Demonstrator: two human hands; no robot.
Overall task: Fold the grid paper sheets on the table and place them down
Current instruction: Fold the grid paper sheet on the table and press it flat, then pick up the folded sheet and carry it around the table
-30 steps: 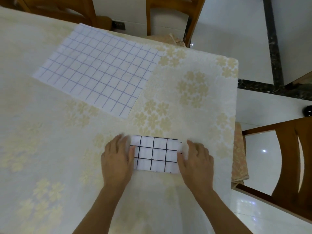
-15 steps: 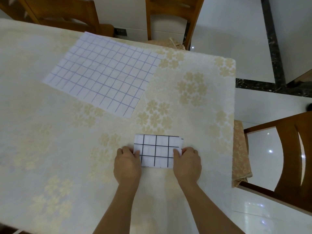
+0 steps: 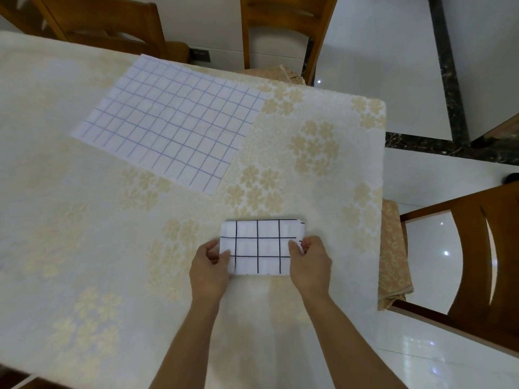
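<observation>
While the blue sheet (image 3: 171, 122) lies unfolded at ten o'clock, my left hand (image 3: 209, 266) and right hand (image 3: 309, 263) pinch the folded black sheet (image 3: 259, 247) by its ends near centre. I judge I'm setting it down; releasing comes next.

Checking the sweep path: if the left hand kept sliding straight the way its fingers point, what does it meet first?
The left hand grips the left end of the folded black-grid sheet, fingers pointing up and slightly right. Beyond it lies bare tablecloth, then probably the flat blue-grid sheet's near corner, though that could be a miss.
</observation>
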